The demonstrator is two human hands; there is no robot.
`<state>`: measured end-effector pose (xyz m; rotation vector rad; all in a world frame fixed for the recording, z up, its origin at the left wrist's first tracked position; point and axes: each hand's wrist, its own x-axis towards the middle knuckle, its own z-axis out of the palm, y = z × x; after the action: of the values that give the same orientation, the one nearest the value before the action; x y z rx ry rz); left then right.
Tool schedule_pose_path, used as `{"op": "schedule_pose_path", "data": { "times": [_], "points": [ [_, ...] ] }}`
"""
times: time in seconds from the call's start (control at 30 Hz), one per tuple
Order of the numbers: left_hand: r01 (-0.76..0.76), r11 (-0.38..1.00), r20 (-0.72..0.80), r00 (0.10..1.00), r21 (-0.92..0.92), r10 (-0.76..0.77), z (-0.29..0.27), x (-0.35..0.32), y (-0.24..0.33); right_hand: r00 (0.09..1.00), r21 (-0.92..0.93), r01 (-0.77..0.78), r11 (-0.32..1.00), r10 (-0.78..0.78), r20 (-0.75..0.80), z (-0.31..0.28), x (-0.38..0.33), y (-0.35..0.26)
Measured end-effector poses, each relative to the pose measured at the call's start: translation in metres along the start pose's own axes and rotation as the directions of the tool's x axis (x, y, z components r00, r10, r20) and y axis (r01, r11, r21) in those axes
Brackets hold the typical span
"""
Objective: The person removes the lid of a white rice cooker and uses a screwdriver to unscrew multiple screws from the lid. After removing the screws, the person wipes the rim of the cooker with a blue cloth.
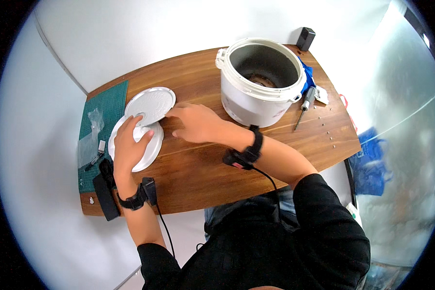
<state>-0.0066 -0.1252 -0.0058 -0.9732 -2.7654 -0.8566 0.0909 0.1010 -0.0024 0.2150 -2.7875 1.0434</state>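
Note:
A round, silvery-grey inner lid (151, 102) lies partly over a white round lid (152, 151) at the left of the table. My left hand (129, 149) reaches over the white lid, fingertips at the near edge of the silvery one, thumb held apart. From the other side, my right hand (195, 123) meets the silvery lid's right edge with its fingertips. Its thumb hangs away from the fingers, over the wood. Neither hand wraps round anything I can see. To the right stands a white rice cooker body (256, 96), its top uncovered and a dark interior showing.
A green cutting mat (112, 99) carries a clear plastic bag (95, 123) and a black marker (94, 162). Near it lies a black oblong case (106, 198). Right of the cooker are a screwdriver (305, 107), blue cloth (306, 77) and several small screws (328, 132). A black box (305, 38) stands behind.

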Motion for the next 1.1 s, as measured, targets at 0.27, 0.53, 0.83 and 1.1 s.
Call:
{"op": "schedule_pose_path", "data": {
  "times": [0.27,0.53,0.83,1.1],
  "points": [
    [-0.340,0.901,-0.052,0.939,-0.269,0.339,-0.010,0.013,0.127,0.997,0.252,0.044,0.967,-0.028,-0.069,-0.104,-0.126,-0.010],
    [-0.484,0.851,-0.062,0.874,-0.203,0.482,0.066,0.026,0.243,0.905,0.368,-0.159,0.916,0.284,-0.317,-0.171,-0.216,0.053],
    [-0.504,0.861,-0.138,0.860,-0.070,0.492,0.102,0.023,0.262,0.743,0.299,-0.314,0.901,0.429,-0.513,-0.235,-0.198,0.143],
    [-0.531,0.834,-0.184,0.843,-0.146,0.505,0.086,0.026,0.219,0.745,0.032,-0.520,0.853,0.472,-0.472,-0.261,-0.133,0.234]
  ]
}}
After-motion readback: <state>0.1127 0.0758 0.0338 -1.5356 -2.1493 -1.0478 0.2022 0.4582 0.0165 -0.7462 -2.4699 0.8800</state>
